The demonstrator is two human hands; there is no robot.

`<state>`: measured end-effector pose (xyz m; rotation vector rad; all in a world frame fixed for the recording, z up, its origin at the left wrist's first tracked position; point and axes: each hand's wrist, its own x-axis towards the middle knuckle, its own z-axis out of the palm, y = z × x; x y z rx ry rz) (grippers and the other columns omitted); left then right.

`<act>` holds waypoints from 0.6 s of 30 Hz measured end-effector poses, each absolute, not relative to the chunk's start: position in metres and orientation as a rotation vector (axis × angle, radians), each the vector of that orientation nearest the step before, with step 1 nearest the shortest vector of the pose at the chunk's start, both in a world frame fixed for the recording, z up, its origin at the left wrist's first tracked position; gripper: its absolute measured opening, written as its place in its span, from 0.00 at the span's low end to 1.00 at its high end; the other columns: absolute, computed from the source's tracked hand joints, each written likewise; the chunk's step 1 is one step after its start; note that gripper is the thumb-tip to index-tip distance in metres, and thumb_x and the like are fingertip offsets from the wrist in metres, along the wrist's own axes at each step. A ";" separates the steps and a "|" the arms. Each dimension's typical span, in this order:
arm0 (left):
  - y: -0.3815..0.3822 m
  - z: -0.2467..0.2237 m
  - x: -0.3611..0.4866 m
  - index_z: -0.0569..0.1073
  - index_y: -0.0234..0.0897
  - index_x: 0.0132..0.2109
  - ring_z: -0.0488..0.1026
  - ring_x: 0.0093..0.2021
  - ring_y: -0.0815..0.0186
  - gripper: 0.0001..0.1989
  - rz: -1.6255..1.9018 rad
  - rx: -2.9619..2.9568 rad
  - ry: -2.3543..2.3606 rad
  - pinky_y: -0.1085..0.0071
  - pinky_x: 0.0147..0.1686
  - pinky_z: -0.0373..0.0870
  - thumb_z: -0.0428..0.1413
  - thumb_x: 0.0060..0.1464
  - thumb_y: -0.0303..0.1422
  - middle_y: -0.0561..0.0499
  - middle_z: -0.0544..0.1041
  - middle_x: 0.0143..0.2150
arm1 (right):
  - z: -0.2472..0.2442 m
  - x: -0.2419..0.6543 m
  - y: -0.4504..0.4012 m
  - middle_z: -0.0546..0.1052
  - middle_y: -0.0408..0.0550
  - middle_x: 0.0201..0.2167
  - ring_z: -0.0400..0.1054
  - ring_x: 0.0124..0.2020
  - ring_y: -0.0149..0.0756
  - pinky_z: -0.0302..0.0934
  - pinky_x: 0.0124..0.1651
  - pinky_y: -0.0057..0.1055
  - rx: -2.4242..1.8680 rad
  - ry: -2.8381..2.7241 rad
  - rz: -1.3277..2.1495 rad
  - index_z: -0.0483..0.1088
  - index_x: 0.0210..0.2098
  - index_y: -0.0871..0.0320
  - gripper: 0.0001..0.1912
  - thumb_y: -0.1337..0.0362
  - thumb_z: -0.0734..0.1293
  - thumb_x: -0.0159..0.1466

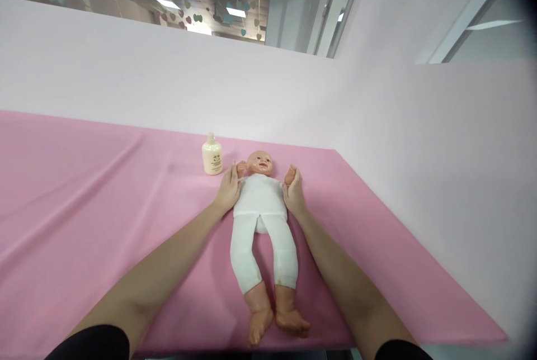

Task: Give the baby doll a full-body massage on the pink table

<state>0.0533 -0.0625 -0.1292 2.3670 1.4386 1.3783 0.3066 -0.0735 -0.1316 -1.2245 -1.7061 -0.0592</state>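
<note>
A baby doll [260, 198] in a white top and white leggings lies on its back, head away from me and bare feet toward me. Its arms are raised beside its head. My left hand [229, 188] is wrapped round the doll's arm on the left, just below its small hand. On the other side, my right hand [293, 192] holds the doll's other arm, with the doll's hand showing above my fingers.
A cream pump bottle [212, 156] stands upright left of the doll's head. The pink covered table [104, 209] meets a white wall [168, 75] at the back and right. Windows are above.
</note>
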 end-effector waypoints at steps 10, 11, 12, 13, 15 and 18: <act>-0.057 -0.129 0.049 0.42 0.31 0.69 0.42 0.69 0.51 0.32 1.318 2.331 1.520 0.50 0.64 0.48 0.41 0.61 0.33 0.37 0.42 0.71 | -0.121 0.316 -0.070 0.54 0.54 0.65 0.48 0.66 0.40 0.49 0.66 0.46 -1.214 -1.778 0.058 0.44 0.67 0.57 0.32 0.69 0.50 0.64; -0.057 -0.128 0.049 0.42 0.31 0.69 0.43 0.69 0.52 0.31 1.296 2.322 1.540 0.51 0.64 0.48 0.41 0.61 0.32 0.38 0.43 0.71 | -0.124 0.318 -0.068 0.57 0.53 0.64 0.50 0.65 0.40 0.50 0.66 0.46 -1.228 -1.777 0.076 0.47 0.66 0.57 0.31 0.69 0.51 0.63; -0.058 -0.127 0.049 0.43 0.32 0.69 0.44 0.69 0.52 0.31 1.272 2.315 1.560 0.51 0.64 0.49 0.41 0.61 0.32 0.39 0.44 0.71 | -0.126 0.320 -0.065 0.59 0.52 0.63 0.52 0.64 0.40 0.51 0.65 0.46 -1.245 -1.776 0.093 0.50 0.65 0.56 0.30 0.69 0.51 0.64; -0.059 -0.125 0.050 0.44 0.34 0.69 0.45 0.69 0.53 0.31 1.245 2.311 1.579 0.52 0.64 0.49 0.40 0.61 0.31 0.40 0.46 0.70 | -0.129 0.321 -0.063 0.61 0.52 0.62 0.54 0.63 0.41 0.51 0.64 0.46 -1.264 -1.775 0.108 0.52 0.65 0.56 0.29 0.68 0.51 0.64; -0.062 -0.123 0.050 0.46 0.37 0.69 0.48 0.69 0.55 0.29 1.188 2.306 1.615 0.52 0.63 0.50 0.40 0.62 0.31 0.42 0.50 0.70 | -0.134 0.323 -0.059 0.62 0.52 0.61 0.55 0.63 0.41 0.52 0.64 0.46 -1.294 -1.782 0.132 0.54 0.64 0.56 0.28 0.66 0.52 0.64; -0.065 -0.119 0.050 0.44 0.40 0.69 0.52 0.67 0.54 0.30 1.109 2.240 1.670 0.53 0.60 0.56 0.40 0.62 0.33 0.44 0.50 0.70 | -0.140 0.325 -0.055 0.62 0.52 0.62 0.55 0.63 0.42 0.51 0.64 0.46 -1.308 -1.799 0.158 0.51 0.65 0.56 0.30 0.65 0.53 0.64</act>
